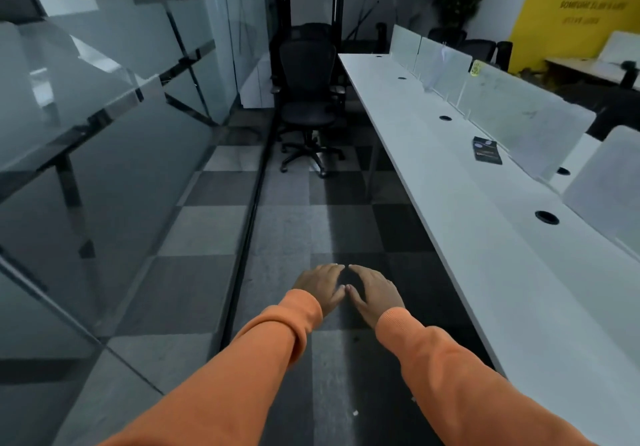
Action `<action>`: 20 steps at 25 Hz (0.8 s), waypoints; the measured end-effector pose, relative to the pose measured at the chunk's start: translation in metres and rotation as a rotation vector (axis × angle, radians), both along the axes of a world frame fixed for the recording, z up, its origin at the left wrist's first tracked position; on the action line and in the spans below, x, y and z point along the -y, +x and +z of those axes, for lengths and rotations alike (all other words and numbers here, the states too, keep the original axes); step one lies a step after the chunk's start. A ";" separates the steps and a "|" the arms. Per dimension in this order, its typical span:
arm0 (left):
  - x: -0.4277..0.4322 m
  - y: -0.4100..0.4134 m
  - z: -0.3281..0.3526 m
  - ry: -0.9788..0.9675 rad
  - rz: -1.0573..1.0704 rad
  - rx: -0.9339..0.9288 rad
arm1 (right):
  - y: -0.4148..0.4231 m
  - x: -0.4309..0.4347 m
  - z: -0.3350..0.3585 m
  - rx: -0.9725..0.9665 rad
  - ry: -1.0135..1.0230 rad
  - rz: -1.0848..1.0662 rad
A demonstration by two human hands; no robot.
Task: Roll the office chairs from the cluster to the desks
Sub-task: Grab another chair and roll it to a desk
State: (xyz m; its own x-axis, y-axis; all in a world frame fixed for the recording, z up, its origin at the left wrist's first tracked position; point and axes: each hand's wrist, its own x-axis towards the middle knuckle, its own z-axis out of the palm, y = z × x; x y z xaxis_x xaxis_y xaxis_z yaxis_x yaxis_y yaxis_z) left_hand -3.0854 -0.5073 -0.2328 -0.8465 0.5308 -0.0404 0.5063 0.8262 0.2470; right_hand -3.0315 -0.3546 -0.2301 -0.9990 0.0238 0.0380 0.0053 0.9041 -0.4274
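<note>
Chair (306, 99) far ahead beside desk (450, 203), seemingly more behind; left hand (320, 288), right hand (375, 293) outstretched, fingers straight, empty.

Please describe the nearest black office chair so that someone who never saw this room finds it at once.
Follow the long white desk to its far end. In the aisle between it and the glass wall stands a black office chair. Unlike the chair behind it, its star base shows fully on the checkered carpet.
</note>
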 end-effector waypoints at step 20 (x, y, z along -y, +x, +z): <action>0.035 -0.300 0.006 0.012 0.099 0.021 | -0.316 0.035 0.011 0.015 0.049 0.102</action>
State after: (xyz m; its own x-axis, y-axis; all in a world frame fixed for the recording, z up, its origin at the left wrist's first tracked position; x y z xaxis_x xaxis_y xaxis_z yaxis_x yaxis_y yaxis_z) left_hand -3.3854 -0.5427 -0.2263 -0.8938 0.4453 -0.0529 0.4171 0.8689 0.2665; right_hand -3.3479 -0.3897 -0.2187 -0.9966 -0.0791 0.0220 -0.0815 0.9202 -0.3830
